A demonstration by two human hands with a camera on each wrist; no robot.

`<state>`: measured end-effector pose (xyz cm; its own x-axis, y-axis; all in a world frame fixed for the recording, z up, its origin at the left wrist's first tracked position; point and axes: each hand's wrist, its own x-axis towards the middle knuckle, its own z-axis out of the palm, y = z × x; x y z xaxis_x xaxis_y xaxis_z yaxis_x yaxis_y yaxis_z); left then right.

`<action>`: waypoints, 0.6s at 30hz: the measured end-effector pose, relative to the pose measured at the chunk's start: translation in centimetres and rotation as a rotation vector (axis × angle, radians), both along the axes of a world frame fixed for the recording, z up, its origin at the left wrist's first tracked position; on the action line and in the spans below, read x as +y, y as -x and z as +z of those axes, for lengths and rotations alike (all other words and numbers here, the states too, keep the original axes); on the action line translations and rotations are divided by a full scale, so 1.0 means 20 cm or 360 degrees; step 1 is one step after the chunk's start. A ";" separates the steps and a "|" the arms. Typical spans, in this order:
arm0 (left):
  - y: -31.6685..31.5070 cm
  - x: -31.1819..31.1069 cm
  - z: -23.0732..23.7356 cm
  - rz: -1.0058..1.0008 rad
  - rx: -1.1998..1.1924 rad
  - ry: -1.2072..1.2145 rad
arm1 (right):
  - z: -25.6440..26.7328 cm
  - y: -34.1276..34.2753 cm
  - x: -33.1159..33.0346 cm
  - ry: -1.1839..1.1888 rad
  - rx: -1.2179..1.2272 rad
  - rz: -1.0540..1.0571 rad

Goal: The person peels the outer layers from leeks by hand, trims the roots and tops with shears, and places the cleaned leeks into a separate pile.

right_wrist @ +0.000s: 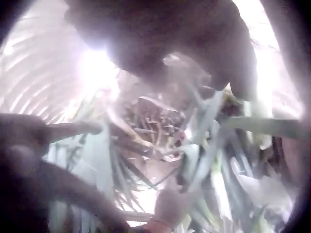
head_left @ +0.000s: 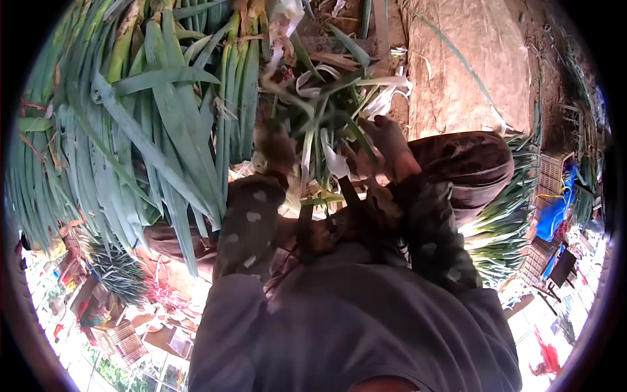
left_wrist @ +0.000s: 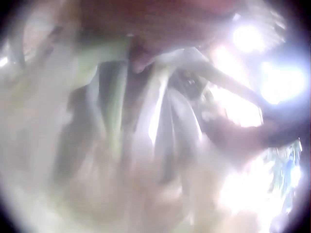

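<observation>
Long green-leaved leeks lie stacked at the left of the head view. My left hand, blurred by motion, is beside a loose tangle of leek leaves between the two hands. In the left wrist view that hand hangs over pale leaf strips; I cannot tell whether it grips any. Across the tangle, my right hand holds a leek leaf with curled fingers. The right wrist view shows that hand dark at the top, a leaf hanging below its fingertips.
A brown sheet covers ground ahead on the right. More leeks lie by the bent right knee. Plastic crates and a blue bag stand farther right. Another crate is at the lower left.
</observation>
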<state>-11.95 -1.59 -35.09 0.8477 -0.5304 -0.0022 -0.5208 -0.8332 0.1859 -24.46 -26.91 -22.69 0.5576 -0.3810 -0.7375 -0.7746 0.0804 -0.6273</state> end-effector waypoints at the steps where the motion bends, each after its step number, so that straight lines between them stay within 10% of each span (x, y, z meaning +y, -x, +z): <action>1: -0.06 -0.01 0.04 0.0255 0.0215 0.0125 | -0.13 -0.01 -0.06 0.0053 0.0247 0.0067; 5: -0.31 0.06 -0.13 0.0789 0.0621 0.0582 | -0.37 0.03 -0.07 -0.0046 0.0765 -0.0092; 10: -0.48 0.14 -0.28 0.0751 0.0868 0.0550 | -0.80 0.11 0.21 -0.0355 0.0080 -0.0231; 16: -0.42 0.23 -0.40 0.0641 0.1029 0.0529 | -0.93 0.08 0.44 -0.0339 0.1044 0.0006; 18: -0.39 0.21 -0.42 0.0574 0.1080 0.0505 | -1.02 0.05 0.44 -0.0048 0.0355 -0.0209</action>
<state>-4.10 2.55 -43.47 0.8343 -0.2876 -0.4704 0.0782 -0.7828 0.6173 -25.37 -18.02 -43.00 0.3272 -0.4153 -0.8488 -0.8750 0.2059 -0.4381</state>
